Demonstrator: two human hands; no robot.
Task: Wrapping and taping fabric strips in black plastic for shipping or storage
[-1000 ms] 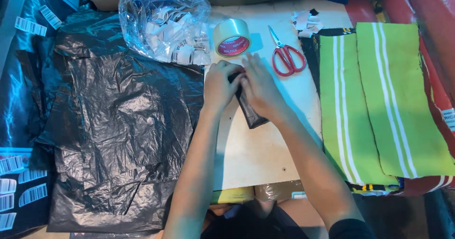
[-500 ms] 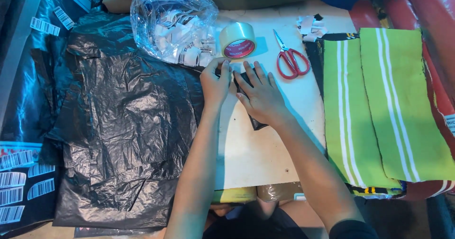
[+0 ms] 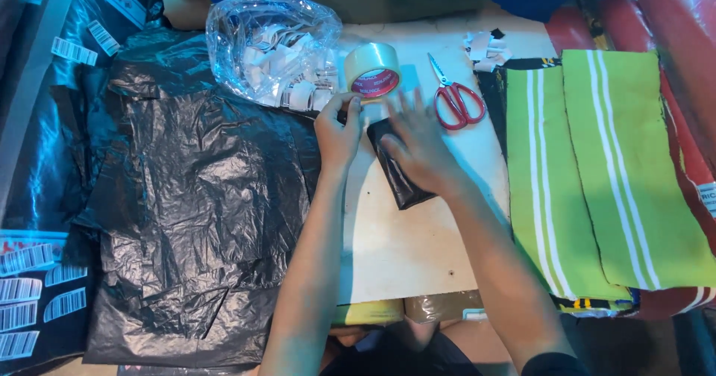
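I am at the wrapping step: a small black packet [image 3: 399, 168] lies on the pale board [image 3: 406, 242], and both hands work at its far end, just below the roll of tape [image 3: 372, 71]. My judgement is that the packet's end is being folded or sealed down.

My right hand [image 3: 421, 148] lies flat and spread over the top of the packet, fingers loose and extended, pressing rather than gripping; it is a little blurred. My left hand [image 3: 337, 130] sits at the packet's left corner with thumb and forefinger pinched together near the tape roll. I cannot tell whether they hold a tape end or the packet's edge.

The next move, as I read it, calls for steady pressure from the right hand so the packet does not slide on the smooth board.

The red scissors [image 3: 456, 96] lie just beyond the right hand. The crumpled black plastic sheet [image 3: 194, 197] is beside the left arm.
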